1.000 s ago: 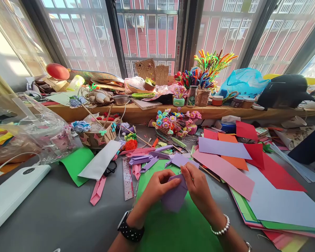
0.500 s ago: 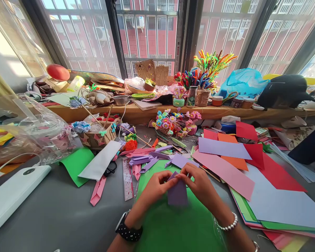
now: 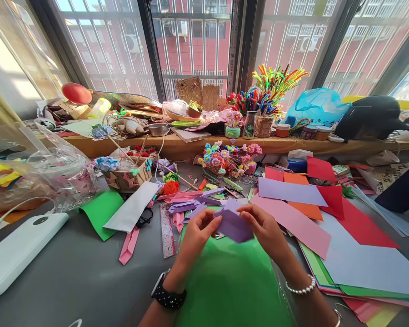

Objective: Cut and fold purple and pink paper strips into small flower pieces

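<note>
Head view, two hands, left hand [image 3: 198, 232] and right hand [image 3: 266, 228], pinching one folded purple paper [image 3: 234, 225], one green sheet [image 3: 231, 286] beneath

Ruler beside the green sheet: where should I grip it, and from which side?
Probably take the ruler at its near end, from the left over bare table. It lies flat, lengthwise away from the camera; folded strips crowd its far end, and the left hand is right of it.

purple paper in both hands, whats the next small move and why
Probably press the fold flat. Both hands, left hand and right hand, pinch the folded purple paper by its opposite ends, lifted above the green sheet. The paper looks only loosely creased, so setting it down on the sheet would likely sharpen the fold.
</note>
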{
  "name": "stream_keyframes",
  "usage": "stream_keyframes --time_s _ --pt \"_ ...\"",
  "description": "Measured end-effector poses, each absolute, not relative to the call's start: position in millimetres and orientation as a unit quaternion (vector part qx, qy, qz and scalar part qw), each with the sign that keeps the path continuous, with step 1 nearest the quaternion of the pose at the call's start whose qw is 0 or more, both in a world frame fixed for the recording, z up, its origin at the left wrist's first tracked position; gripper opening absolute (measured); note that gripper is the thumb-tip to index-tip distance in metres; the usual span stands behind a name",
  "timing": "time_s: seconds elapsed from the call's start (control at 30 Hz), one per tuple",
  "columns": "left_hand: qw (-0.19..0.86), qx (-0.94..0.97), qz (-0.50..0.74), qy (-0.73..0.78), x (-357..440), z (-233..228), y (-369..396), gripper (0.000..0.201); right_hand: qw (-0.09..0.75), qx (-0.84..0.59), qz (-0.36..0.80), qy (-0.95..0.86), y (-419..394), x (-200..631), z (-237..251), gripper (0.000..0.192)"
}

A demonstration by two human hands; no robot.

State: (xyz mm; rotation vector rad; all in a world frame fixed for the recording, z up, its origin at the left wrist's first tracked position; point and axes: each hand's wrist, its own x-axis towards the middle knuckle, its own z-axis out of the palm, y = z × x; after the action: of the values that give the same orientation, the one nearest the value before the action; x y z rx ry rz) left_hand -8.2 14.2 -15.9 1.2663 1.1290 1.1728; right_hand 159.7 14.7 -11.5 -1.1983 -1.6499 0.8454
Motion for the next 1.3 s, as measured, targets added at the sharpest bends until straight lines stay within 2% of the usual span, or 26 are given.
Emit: stream_keyframes --time_s 0.17,0.43,0.57,0.77,1.0,1.3 --pt "0.537 0.501 0.506 0.452 -11.8 -16.5 16.4 0.021 0.400 -0.465 0.478 -0.629 14.6 163.7 -8.8 0.037" --pt "0.522 0.540 0.484 0.450 -16.7 -15.0 17.9 0.018 0.389 -0.452 0.541 -0.593 13.0 165.4 -4.9 0.035" --pt "0.541 0.538 0.475 0.439 -17.4 -14.9 18.8 0.017 0.416 -0.443 0.545 -0.578 14.0 167.6 -3.5 0.033" --pt "0.553 0.530 0.468 0.441 -17.4 -17.5 20.2 0.028 0.389 -0.428 0.548 -0.604 12.8 168.3 -0.5 0.032" --pt "0.552 0.519 0.454 0.470 -18.1 -20.0 20.5 0.028 0.430 -0.431 0.536 -0.585 16.5 170.4 -8.3 0.034" --pt "0.601 0.489 0.446 0.449 -14.9 -21.5 21.1 0.029 0.444 -0.426 0.541 -0.574 17.6 166.2 -14.5 0.023"
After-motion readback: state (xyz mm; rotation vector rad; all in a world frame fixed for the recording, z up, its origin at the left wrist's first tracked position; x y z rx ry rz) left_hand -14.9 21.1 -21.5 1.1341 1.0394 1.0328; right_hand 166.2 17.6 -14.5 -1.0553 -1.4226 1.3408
